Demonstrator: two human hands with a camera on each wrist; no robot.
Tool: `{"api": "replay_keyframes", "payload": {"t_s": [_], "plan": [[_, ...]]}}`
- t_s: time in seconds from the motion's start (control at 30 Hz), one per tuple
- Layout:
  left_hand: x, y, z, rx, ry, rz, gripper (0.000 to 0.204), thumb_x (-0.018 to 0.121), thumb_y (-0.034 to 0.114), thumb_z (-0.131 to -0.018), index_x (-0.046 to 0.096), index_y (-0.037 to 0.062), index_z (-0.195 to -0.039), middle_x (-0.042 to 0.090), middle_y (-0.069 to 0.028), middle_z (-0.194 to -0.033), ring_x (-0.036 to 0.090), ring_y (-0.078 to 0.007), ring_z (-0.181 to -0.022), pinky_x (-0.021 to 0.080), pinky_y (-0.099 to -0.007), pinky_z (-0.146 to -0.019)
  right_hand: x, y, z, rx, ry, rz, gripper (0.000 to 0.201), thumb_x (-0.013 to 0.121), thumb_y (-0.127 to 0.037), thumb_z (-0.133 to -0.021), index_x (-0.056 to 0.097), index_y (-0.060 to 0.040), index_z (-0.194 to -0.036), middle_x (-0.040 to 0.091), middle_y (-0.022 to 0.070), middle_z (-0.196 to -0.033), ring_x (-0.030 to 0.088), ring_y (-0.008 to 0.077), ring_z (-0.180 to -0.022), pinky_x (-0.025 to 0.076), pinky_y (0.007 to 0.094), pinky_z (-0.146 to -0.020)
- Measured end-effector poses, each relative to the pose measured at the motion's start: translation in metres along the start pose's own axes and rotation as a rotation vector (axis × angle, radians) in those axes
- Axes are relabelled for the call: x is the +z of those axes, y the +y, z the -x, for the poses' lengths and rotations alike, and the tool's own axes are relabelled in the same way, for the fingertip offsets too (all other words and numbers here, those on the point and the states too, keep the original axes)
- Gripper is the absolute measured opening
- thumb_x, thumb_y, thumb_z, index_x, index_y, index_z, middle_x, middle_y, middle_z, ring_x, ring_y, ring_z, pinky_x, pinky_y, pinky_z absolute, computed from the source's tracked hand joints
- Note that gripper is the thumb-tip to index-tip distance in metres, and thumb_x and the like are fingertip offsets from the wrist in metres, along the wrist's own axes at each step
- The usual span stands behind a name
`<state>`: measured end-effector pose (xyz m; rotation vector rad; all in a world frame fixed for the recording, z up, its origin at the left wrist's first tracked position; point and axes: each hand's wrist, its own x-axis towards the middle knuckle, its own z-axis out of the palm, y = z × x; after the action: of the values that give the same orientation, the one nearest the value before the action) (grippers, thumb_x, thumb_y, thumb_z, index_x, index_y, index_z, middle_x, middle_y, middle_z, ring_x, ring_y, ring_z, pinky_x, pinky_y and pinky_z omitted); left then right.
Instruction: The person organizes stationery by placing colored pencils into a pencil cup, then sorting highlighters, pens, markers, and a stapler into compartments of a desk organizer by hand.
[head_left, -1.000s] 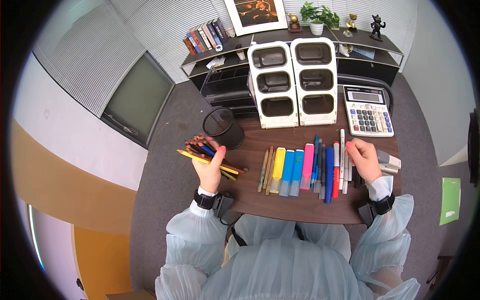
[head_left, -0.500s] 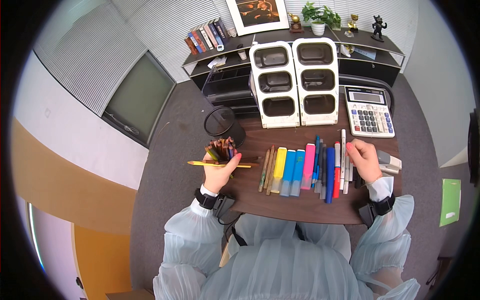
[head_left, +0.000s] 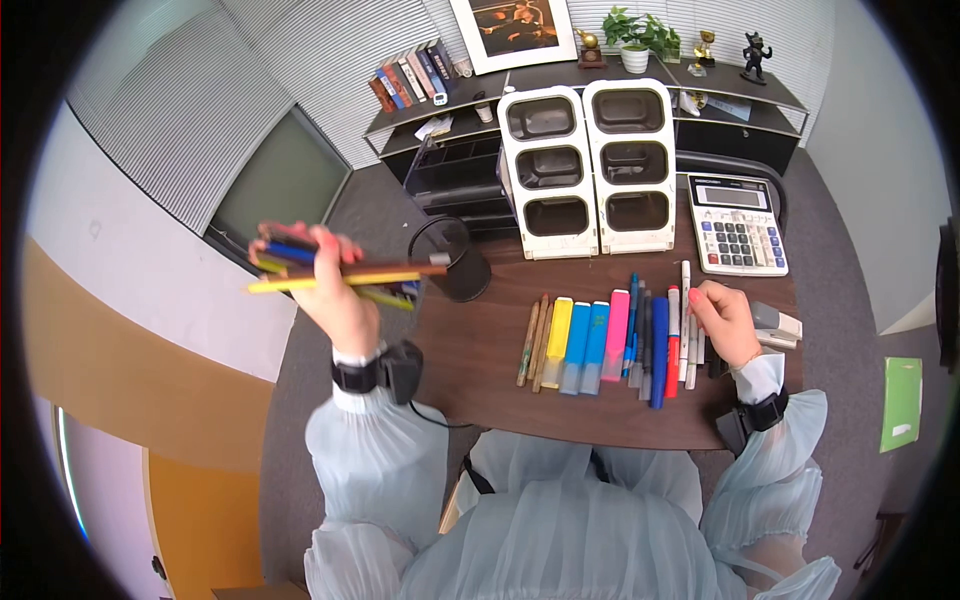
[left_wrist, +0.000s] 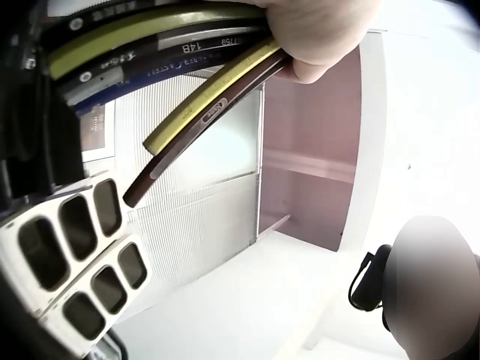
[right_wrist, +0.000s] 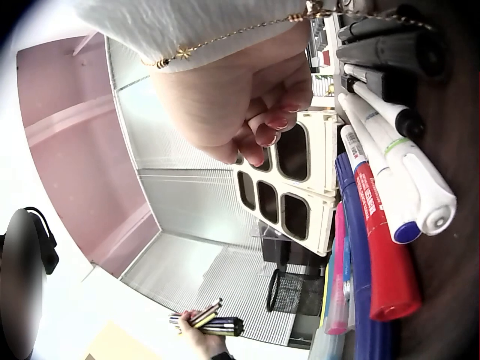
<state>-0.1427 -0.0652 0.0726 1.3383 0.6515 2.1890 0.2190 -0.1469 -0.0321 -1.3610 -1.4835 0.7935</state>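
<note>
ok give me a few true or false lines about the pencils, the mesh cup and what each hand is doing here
1. The left hand holds a bundle of coloured pencils lifted off to the left of the desk. True.
2. The pencils already stand in the black mesh cup. False: the cup looks empty and they are in the left hand.
3. The right hand rests by the pens at the right end of the row. True.
4. The right hand is pressing keys on the calculator. False: the calculator lies untouched behind it.
5. The white organiser bins are full of markers. False: their compartments show nothing inside.
</note>
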Motion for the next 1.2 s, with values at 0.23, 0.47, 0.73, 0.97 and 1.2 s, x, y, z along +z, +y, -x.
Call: {"api": "replay_keyframes", "payload": {"t_s": [0.23,0.47,0.73,0.97,1.2], "plan": [[0.013,-0.04,-0.048,-0.054,-0.181,-0.201,0.028,0.058,-0.003,-0.073,0.045,-0.0006,-0.098,0.053,-0.0039,-0.075,0.052,-0.0108,-0.061,0.044,-0.0228,-0.056,-0.002,0.003,0.0,-0.021,0.007,-0.004,0.027,0.052,-0.019,-0.086,0.055,-0.0005,-0.066,0.045,0.0012,-0.049,0.04,0.0061,-0.046,0.033,0.023,-0.044],[0.003,-0.079,-0.047,-0.005,-0.374,-0.483,0.019,0.063,0.003,-0.073,0.051,0.0004,-0.088,0.054,-0.0018,-0.074,0.051,-0.0088,-0.064,0.042,-0.0222,-0.058,-0.002,0.005,0.0,-0.053,0.02,0.045,0.027,0.054,-0.02,-0.085,0.056,-0.0007,-0.066,0.041,0.001,-0.047,0.035,0.0062,-0.045,0.029,0.023,-0.043],[0.011,-0.101,-0.041,-0.085,-0.448,-0.487,0.018,0.065,0.007,-0.073,0.05,0.0023,-0.084,0.053,-0.0014,-0.074,0.05,-0.0085,-0.064,0.041,-0.0231,-0.058,-0.001,0.002,0.001,-0.062,0.017,0.069,0.028,0.054,-0.022,-0.085,0.056,-0.0008,-0.067,0.041,0.0015,-0.047,0.036,0.0063,-0.045,0.029,0.023,-0.043],[-0.005,-0.113,-0.026,-0.193,-0.489,-0.485,0.023,0.063,0.006,-0.075,0.047,0.0012,-0.091,0.055,-0.002,-0.078,0.053,-0.01,-0.07,0.044,-0.0241,-0.064,-0.002,0.005,0.001,-0.068,0.018,0.052,0.029,0.054,-0.023,-0.085,0.056,-0.0008,-0.066,0.041,0.0017,-0.046,0.036,0.0062,-0.044,0.029,0.0233,-0.042],[-0.017,-0.107,-0.01,-0.162,-0.539,-0.576,0.03,0.064,0.004,-0.073,0.048,-0.0004,-0.098,0.059,-0.0068,-0.087,0.057,-0.0139,-0.078,0.045,-0.0261,-0.072,-0.001,0.005,0.0,-0.074,0.012,0.063,0.03,0.054,-0.024,-0.085,0.057,-0.0003,-0.067,0.042,0.0018,-0.046,0.037,0.0059,-0.044,0.03,0.023,-0.042]]}}
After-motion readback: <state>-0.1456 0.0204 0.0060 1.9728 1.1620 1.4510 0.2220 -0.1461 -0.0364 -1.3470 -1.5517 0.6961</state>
